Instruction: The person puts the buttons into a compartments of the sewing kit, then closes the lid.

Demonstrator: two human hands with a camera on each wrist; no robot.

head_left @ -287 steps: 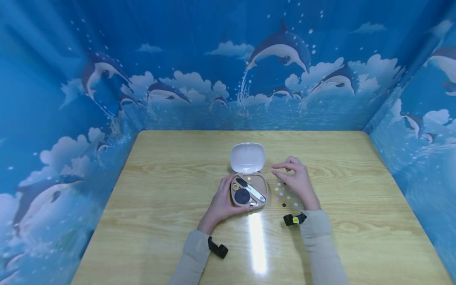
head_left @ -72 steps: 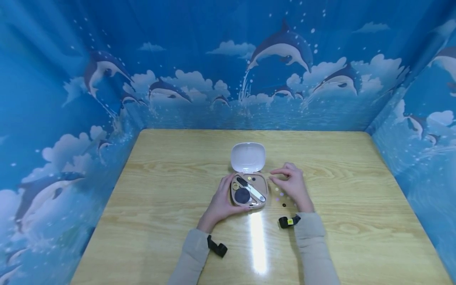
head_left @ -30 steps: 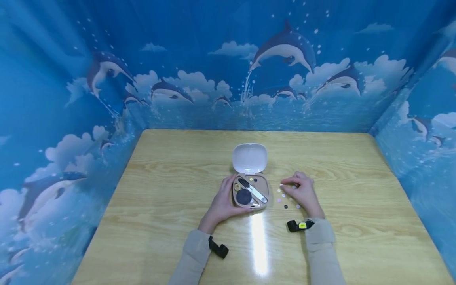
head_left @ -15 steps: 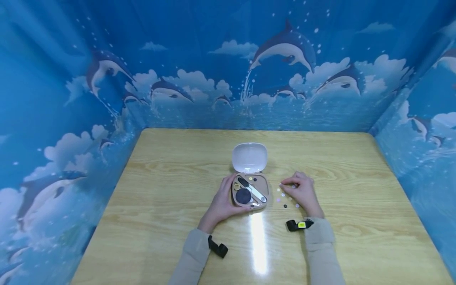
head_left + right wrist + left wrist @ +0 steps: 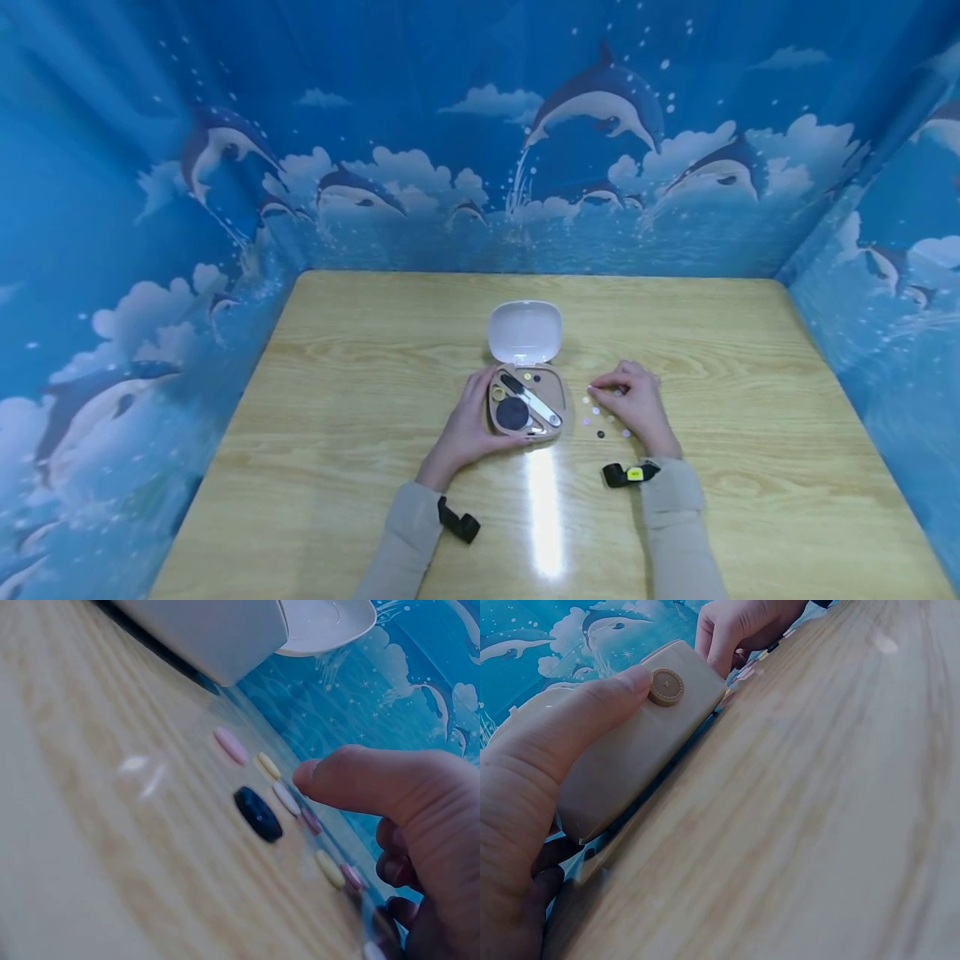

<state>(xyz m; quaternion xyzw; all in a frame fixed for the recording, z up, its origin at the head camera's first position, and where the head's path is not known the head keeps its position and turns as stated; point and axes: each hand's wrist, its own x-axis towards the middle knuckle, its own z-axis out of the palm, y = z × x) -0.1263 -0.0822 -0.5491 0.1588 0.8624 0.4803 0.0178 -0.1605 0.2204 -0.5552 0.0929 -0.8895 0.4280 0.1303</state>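
A small tan sewing kit box (image 5: 552,389) stands on the table with its white lid (image 5: 526,332) raised. My left hand (image 5: 467,429) grips its left side, the thumb along the front beside a button-shaped clasp (image 5: 666,688) in the left wrist view. Inside lie a black-and-white tool (image 5: 534,402), a dark round piece (image 5: 512,413), a gold ring (image 5: 498,392), a yellow button (image 5: 527,377) and a black button (image 5: 537,378). Right of the box, my right hand (image 5: 637,407) pinches a small pale button at the tabletop; the right wrist view hides it behind the thumb.
Several loose buttons lie on the table by my right hand, among them a black one (image 5: 259,814), a pink one (image 5: 230,745) and a yellow one (image 5: 268,766). A dolphin-print curtain (image 5: 420,167) surrounds the wooden table (image 5: 360,400).
A black button now lies beside the yellow one in the box. Since 2.4 seconds ago, my right hand has moved from the box's edge rightward to the loose buttons. My left hand stays put.
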